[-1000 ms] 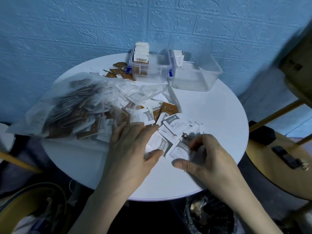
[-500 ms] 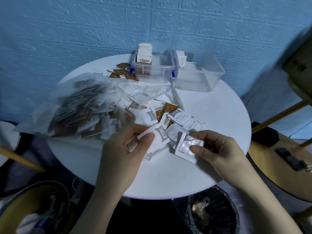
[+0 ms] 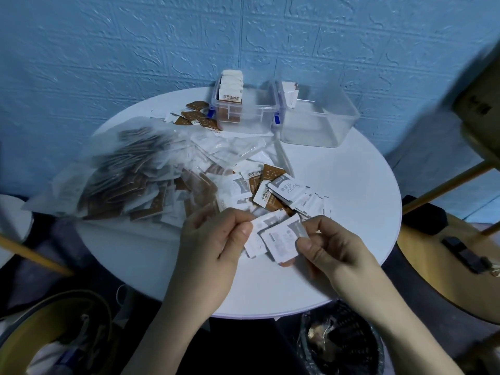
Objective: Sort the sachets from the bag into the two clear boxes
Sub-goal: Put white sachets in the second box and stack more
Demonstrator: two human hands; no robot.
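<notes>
My left hand (image 3: 216,239) pinches a white sachet (image 3: 255,239) by its left edge, just above the round white table (image 3: 351,212). My right hand (image 3: 330,247) pinches a second white sachet (image 3: 282,239) that overlaps the first. Beyond them lies a loose heap of white and brown sachets (image 3: 270,190), spilling from a clear plastic bag (image 3: 130,174) on the left. At the back stand two clear boxes: the left box (image 3: 254,120) holds upright brown-and-white sachets, the right box (image 3: 324,125) holds a few white ones at its left end.
A few brown sachets (image 3: 194,117) lie left of the boxes. A black waste bin (image 3: 341,345) stands under the table's near edge. A wooden chair (image 3: 460,239) is at the right, a yellow-rimmed basket (image 3: 54,334) at lower left. A blue wall backs the table.
Both hands have lifted white sachets off the pile and brought them together toward me; a second ago they pressed flat on the sachets on the table.
</notes>
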